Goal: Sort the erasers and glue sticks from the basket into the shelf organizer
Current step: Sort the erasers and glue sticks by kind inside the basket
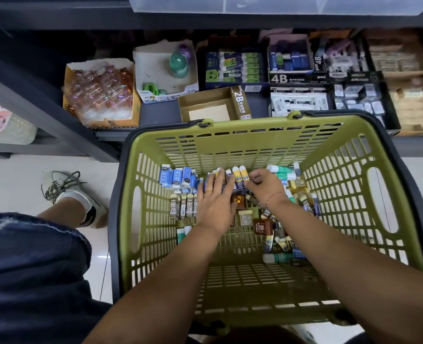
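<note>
We gather erasers (240, 173) at the far side of the basket (354, 150).
If we squeeze unevenly on the lift, the loose row could buckle and spill back among the glue sticks (283, 173). Our left hand (215, 194) lies flat, fingers straight and close together, pressing the row. Our right hand (265, 184) curls its fingers and pinches the right end.
</note>
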Demonstrator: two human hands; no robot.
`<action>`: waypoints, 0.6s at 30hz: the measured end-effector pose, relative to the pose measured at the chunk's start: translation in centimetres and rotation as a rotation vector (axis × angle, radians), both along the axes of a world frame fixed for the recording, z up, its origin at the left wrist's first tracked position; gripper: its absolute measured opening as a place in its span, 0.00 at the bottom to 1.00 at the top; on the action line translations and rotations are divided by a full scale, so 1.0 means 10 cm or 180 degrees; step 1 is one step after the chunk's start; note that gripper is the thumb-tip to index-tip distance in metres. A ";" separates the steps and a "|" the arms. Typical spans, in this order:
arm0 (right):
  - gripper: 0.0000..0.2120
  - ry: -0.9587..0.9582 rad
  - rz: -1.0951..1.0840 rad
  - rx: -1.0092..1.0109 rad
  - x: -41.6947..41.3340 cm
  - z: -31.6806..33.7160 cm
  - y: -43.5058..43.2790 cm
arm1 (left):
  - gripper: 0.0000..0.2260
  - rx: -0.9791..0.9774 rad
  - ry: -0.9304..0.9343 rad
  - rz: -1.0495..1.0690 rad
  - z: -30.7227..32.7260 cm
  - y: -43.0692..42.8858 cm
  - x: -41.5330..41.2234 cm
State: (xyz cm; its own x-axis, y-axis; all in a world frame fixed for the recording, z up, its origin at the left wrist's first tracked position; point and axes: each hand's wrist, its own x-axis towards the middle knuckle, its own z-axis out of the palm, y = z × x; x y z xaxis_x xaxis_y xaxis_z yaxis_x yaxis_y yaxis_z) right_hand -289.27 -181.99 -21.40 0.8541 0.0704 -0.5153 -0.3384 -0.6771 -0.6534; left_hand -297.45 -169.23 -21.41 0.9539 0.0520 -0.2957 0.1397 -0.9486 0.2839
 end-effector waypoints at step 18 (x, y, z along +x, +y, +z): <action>0.10 0.0063 -0.0143 -0.0118 0.02 -0.02 0.08 | 0.12 -0.0946 -0.0281 0.2014 -0.04 -0.17 0.33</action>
State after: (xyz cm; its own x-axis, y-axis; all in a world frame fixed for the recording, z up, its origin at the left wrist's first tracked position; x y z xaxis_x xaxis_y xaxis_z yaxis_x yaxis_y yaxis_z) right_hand -289.04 -181.16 -21.56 0.8457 0.0127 -0.5335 -0.3815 -0.6846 -0.6211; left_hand -294.15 -170.91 -21.78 0.7882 0.5338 -0.3063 0.6036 -0.5733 0.5540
